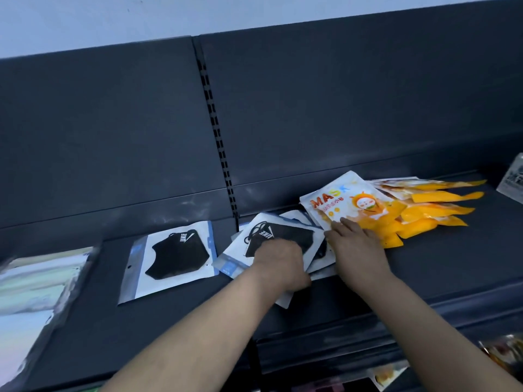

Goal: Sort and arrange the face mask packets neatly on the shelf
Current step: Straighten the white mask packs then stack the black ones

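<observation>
Fingers (272, 245) of left hand (278, 263) curl over the loose black mask packets (285, 234), seemingly gripping them (blurred); right hand (358, 246) flat, released, fingertips (343, 221) touching orange MASK packet (339, 202) just beyond. Risk: slick overlapped packets fan out, or slide off shelf (424, 264) edge behind the wrists, if dragged.

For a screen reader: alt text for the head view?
A left hand grips and a right hand presses heaped white packets of black face masks on a dark grey shelf. One packet lies apart at left; orange mask packets fan out at right.
</observation>
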A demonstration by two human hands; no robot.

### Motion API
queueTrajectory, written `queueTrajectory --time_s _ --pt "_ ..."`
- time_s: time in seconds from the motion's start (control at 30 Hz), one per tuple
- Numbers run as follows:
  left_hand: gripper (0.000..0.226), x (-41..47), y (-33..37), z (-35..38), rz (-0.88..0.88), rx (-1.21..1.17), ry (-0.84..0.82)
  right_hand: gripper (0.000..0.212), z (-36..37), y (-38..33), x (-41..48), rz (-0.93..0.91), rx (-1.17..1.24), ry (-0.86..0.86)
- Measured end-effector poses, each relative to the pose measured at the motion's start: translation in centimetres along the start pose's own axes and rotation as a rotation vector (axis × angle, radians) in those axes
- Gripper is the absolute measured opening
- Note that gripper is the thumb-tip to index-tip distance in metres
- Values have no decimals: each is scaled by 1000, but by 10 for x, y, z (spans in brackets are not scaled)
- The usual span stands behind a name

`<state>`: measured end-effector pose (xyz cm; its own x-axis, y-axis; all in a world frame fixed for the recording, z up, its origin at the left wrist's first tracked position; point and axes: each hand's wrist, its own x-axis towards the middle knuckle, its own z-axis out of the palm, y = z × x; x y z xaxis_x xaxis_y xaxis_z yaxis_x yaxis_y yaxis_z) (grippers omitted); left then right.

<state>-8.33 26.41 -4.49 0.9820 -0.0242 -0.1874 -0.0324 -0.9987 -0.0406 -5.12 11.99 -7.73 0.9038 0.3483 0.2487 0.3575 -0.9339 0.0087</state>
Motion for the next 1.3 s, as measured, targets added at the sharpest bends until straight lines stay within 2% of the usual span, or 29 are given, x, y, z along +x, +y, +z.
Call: queueTrajectory --time_s 0.07,0.13,0.23,0.3,0.4,0.47,0.53,0.6,0.67,0.73,0.8,0.97,1.17,1.3 --pt "19 -6 1 -9 61 7 -24 40 -3 0 4 18 -33 -101" --pt "7 -11 -5 -16 108 45 1 37 -9 -4 8 29 -52 -95" --pt "28 -14 -24 -24 98 258 217 45 -13 -17 14 6 -21 -44" --pt "42 -20 -49 -27 44 276 341 53 -15 -31 18 -46 38 3" --pt "43 -49 -106 -20 33 334 562 54 -12 -59 21 -117 141 8" --pt "50 -70 -148 -2 -12 371 598 50 -5 -79 20 -140 172 -30" --pt "61 -94 -179 16 -43 297 473 59 2 -96 18 -119 138 -120" --pt "73 -111 -195 32 -61 168 272 74 8 -105 17 -52 93 -232" --pt "73 -121 -204 47 -63 22 111 83 10 -111 18 6 80 -322" --pt "69 -125 -205 55 -41 -99 113 84 11 -115 19 25 83 -368" --pt "67 -125 -206 57 -22 -178 147 75 10 -116 18 13 88 -352" --pt "62 -121 -212 55 2 -257 62 60 4 -110 15 20 118 -286" --pt "56 -109 -215 56 -11 -208 63 63 -6 -112 6 -20 109 -361" --pt "51 -103 -222 61 -37 -208 52 45 -18 -111 -2 -51 90 -432"
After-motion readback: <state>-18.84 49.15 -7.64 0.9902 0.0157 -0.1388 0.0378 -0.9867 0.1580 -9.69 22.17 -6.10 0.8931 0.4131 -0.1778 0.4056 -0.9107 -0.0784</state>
